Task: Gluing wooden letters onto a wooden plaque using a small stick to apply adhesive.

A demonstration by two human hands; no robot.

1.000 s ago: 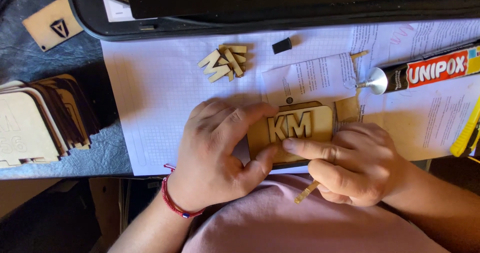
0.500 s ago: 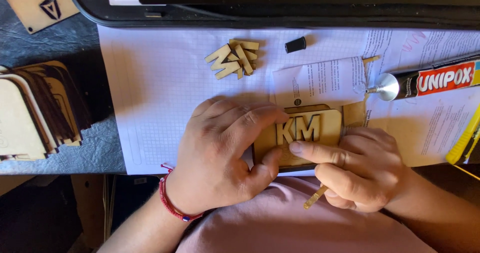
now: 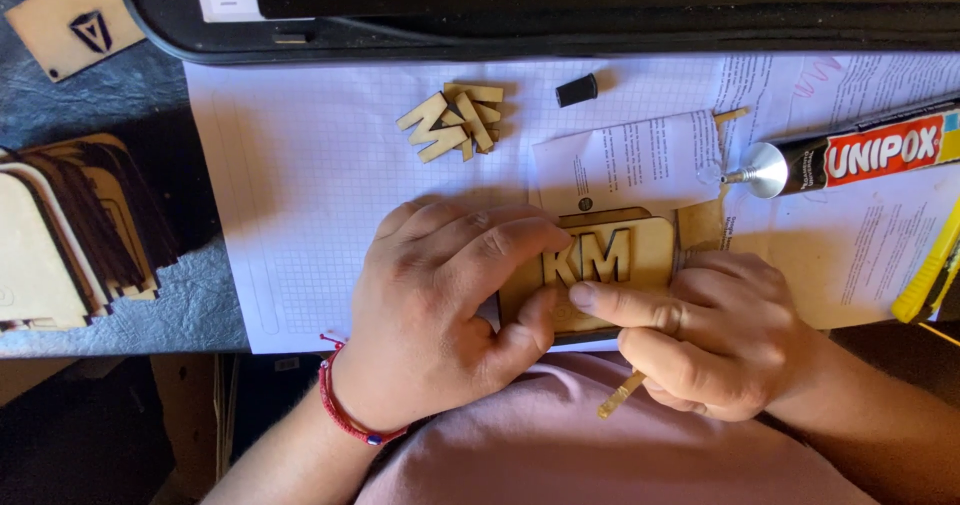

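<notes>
The left hand [image 3: 440,310] lies over the near-left part of a small wooden plaque [image 3: 640,250], its fingers curled across the top and its thumb pressed up against the plaque's near edge, so the piece is pinched between thumb and fingers. The plaque lies flat on the gridded paper [image 3: 300,165] at the near edge of the table, just in front of the person's pink shirt [image 3: 560,445], and two raised wooden letters [image 3: 590,257] sit on its face. The right hand [image 3: 715,335] comes in from the right with its index finger stretched out and its tip resting on the plaque just below the letters; the other fingers are clenched around a thin wooden stick [image 3: 622,395], whose end pokes out below the hand. A folded leaflet [image 3: 630,160] lies just behind the plaque, touching or slipping under it, though which is hard to tell. Further back on the paper sit a loose heap of wooden letters [image 3: 452,120] and a small black cap [image 3: 576,90]. To the right lies an opened glue tube [image 3: 850,155], its nozzle pointing toward the leaflet. A stack of wooden panels [image 3: 60,235] stands at the left edge, well apart from both hands.
</notes>
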